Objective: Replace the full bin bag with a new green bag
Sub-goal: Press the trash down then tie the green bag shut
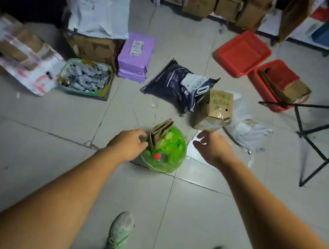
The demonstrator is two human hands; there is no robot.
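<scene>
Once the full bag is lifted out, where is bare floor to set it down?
Bare tiles lie left of the green-lined bin, below the green box of bottles, and near the shoes. Beyond the bin it is crowded: dark bag, fruits carton, white plastic.

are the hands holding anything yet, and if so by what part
Nothing is clearly held. The left hand is at the left rim of the green bin bag beside the cardboard; a grip cannot be told. The right hand hovers open, empty.
</scene>
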